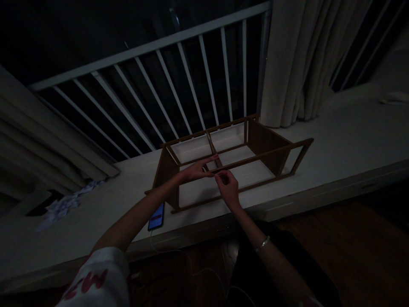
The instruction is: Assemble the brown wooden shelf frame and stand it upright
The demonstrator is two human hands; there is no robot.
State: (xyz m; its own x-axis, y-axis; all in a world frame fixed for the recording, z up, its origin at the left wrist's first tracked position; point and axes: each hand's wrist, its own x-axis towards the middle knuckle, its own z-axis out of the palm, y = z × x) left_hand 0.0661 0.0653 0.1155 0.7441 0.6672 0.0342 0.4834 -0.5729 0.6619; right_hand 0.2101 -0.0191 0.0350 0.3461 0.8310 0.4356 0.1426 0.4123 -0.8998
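A brown wooden shelf frame [268,143] lies on its side on the white window ledge, with panels at both ends and a narrow middle board. My left hand [198,169] is at the frame's near upper rail, beside the middle board, its fingers stretched out and thumb apart. Close by on the right, my right hand [227,184] has its thumb and fingertips pinched together at the same rail. Whatever sits between those fingertips is too small and dark to make out.
A phone [156,218] with a lit screen and a white cable [172,251] lies near the ledge's front edge. White railing [153,51] stands behind the frame. Curtains [287,59] hang on both sides. Crumpled patterned cloth [64,207] lies at the left.
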